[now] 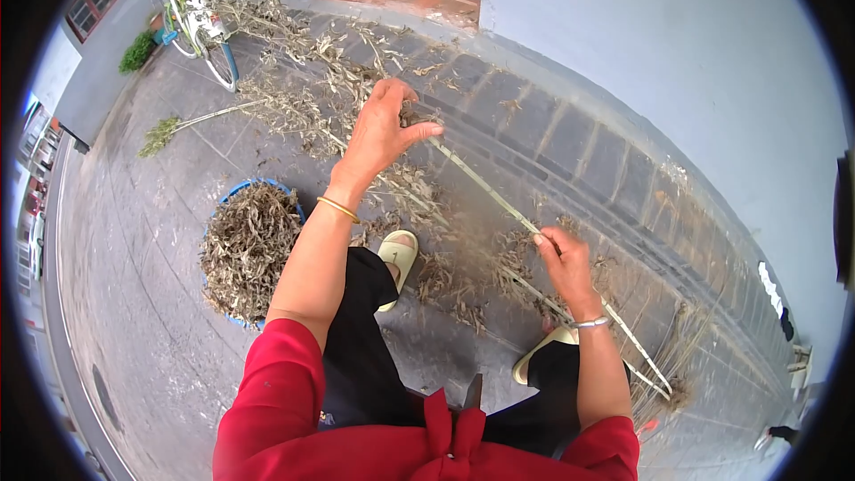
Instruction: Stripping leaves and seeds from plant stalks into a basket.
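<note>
My right hand (564,260) grips a pale, dry plant stalk (491,188) between thumb and fingers. From there the bare stalk slants up and left towards my left hand (384,117). The left thumb is spread apart from the fingers, with withered leaves showing in the gap. Whether the left hand touches the stalk is hidden. Beyond it lies a heap of dried leafy stems (300,53). A blue-rimmed tub (257,182) heaped with dry leaves (250,247) stands left of my left forearm. Several stripped stalks (648,374) lie by my right forearm.
A bicycle (200,33) stands beyond the heap at the upper left. Loose leaves (434,274) litter the paving around my sandals (398,260). A grey wall (654,33) and a doorway sill (401,1) bound the far and right sides. A green plant (138,51) grows by the left wall.
</note>
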The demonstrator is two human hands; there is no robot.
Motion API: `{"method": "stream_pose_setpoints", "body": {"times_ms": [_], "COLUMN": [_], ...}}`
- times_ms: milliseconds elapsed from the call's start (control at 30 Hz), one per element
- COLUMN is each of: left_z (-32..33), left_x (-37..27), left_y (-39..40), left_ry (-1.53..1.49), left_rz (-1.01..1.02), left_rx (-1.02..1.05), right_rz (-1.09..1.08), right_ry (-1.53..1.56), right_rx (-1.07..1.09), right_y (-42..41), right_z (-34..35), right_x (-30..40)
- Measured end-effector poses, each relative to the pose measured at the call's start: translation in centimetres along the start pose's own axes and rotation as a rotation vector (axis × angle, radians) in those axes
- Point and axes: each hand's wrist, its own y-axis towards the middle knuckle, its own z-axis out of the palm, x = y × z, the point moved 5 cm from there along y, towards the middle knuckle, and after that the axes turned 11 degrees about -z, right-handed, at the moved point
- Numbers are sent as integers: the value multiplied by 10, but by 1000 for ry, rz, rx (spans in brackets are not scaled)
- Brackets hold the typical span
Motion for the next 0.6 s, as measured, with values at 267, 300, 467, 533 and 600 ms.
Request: {"method": "stream_pose_setpoints", "body": {"times_ms": [267,300,467,533,600], "left_z": [13,5,37,22,19], "left_x": [70,90,142,120,100], "left_y": [-8,-8,8,-4,-10], "left_ry": [71,218,-196,-588,-747], "left_rz": [-147,-115,-561,-638,-648], "left_rx": [179,114,122,14,50], "right_rz": [-110,-96,-67,-93,-54], "right_ry": [4,43,-20,-2,-29], "right_rx": [23,27,10,-10,-2], "right_y": [9,14,9,12,9], "right_z": [18,22,2,7,5], "right_x": [-4,1,-10,-9,-10]}}
